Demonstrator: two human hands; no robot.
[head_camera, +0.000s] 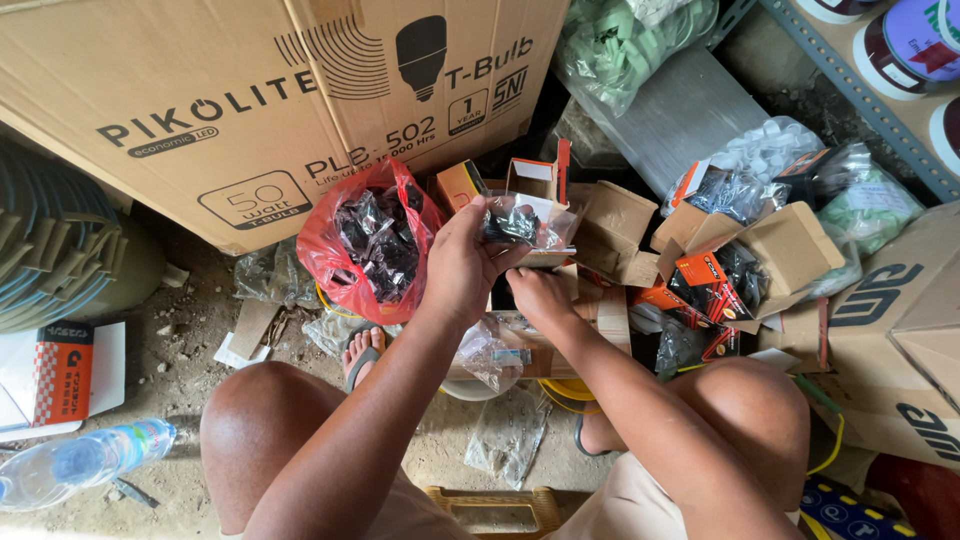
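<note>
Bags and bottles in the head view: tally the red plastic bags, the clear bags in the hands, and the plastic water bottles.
Red plastic bag: 1
Clear bag of dark parts, held by left hand and right hand: 1
Water bottle: 1
Total: 3

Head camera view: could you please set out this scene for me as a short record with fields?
Left hand: holds up a clear plastic bag of small dark parts
Right hand: below the bag, at the underside of it; grip unclear
Red plastic bag: open, full of dark parts, left of the hands
Large cardboard box: behind the red bag
Small open cartons: right, holding packets
Water bottle: lying on the dirt floor, lower left
</note>
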